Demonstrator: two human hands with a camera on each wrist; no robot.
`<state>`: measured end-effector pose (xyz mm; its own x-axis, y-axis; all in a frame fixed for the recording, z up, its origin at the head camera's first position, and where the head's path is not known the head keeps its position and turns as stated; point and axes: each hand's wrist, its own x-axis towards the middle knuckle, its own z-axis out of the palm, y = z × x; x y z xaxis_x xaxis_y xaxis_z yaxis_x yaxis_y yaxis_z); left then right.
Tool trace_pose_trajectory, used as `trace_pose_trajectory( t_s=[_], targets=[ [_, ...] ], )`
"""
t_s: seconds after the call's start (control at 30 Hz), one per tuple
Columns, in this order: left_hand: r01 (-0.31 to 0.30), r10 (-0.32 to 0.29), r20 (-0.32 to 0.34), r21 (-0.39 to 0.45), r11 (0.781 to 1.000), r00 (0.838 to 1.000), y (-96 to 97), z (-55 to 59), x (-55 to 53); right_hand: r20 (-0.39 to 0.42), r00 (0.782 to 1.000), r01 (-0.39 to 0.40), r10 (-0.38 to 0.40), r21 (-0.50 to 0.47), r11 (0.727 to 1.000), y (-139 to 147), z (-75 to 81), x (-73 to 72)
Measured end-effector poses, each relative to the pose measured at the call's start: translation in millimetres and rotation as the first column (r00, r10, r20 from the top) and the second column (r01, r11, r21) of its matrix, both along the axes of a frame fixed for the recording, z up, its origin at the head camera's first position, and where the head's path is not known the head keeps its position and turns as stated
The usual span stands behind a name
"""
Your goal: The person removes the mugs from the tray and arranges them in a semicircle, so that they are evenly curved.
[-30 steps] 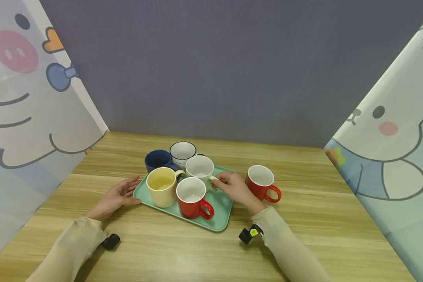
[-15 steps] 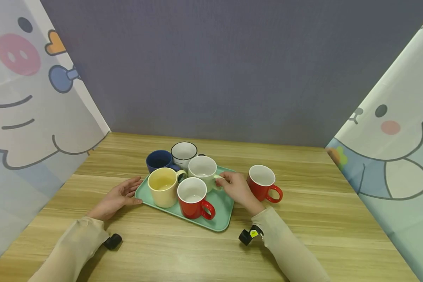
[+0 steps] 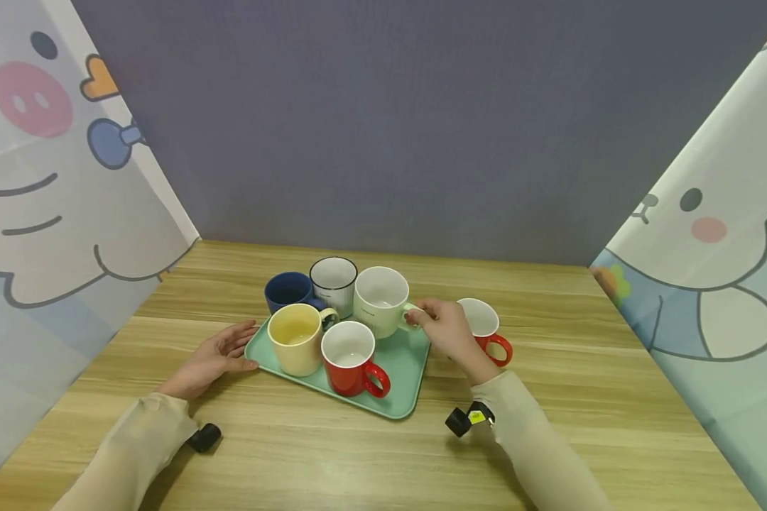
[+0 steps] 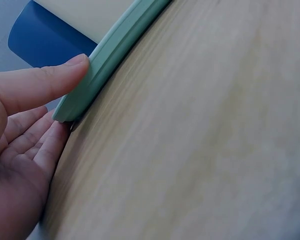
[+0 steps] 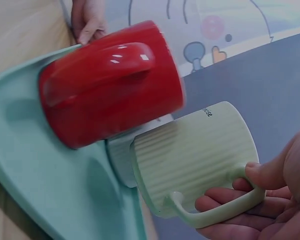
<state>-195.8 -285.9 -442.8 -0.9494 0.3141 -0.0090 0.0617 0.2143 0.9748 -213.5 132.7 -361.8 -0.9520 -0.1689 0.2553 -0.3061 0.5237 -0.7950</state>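
Note:
My right hand (image 3: 446, 325) pinches the handle of a pale green mug (image 3: 378, 310) with a white inside. The mug is upright and appears raised a little above the mint-green tray (image 3: 403, 397); in the right wrist view its ribbed side (image 5: 190, 155) shows. At the tray's left corner lies my left hand (image 3: 214, 358), thumb against the rim and fingers fairly straight beside it. A yellow mug (image 3: 297, 351) and a red mug (image 3: 345, 380) occupy the tray's front. Behind them are a blue mug (image 3: 286, 289) and a white mug with a dark rim (image 3: 334, 292); their bases are hidden.
A second red mug (image 3: 486, 326) stands on the wooden table (image 3: 332, 461) right of the tray, partly hidden by my right hand. A grey panel (image 3: 383, 128) rises behind the table. Printed cartoon sheets (image 3: 697, 284) flank both sides.
My right hand has moved right and back, carrying the pale green mug up and away from the red mug on the tray. My left hand stays at the tray corner.

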Motion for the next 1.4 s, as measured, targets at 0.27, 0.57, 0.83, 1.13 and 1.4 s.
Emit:
trace_pose_trajectory(
  t_s=[0.27, 0.57, 0.83, 1.13, 1.4],
  targets=[
    [0.003, -0.003, 0.001, 0.007, 1.0, 1.0, -0.7, -0.3, 0.5, 0.054, 0.999, -0.002, 0.008, -0.107, 0.994, 14.5, 14.0, -4.5],
    [-0.007, 0.007, 0.005, -0.009, 1.0, 1.0, 1.9, -0.2, -0.2, 0.079, 0.997, 0.032, -0.016, -0.202, 0.979, 35.6, 34.2, -8.2],
    [-0.013, 0.013, 0.009, -0.019, 1.0, 1.0, 2.2, -0.5, -0.3, 0.055, 0.996, 0.078, -0.069, -0.202, 0.976, 61.7, 49.0, -8.7],
    [-0.008, 0.008, 0.004, -0.018, 1.0, 1.0, 1.8, 1.2, -0.5, 0.033, 0.996, 0.094, -0.088, -0.253, 0.963, 89.9, 50.2, -8.9],
    [-0.015, 0.015, 0.008, -0.01, 1.0, 1.0, 0.9, -1.2, -0.2, 0.022, 0.991, 0.13, -0.129, -0.294, 0.947, 116.1, 49.9, -10.7]
  ],
)
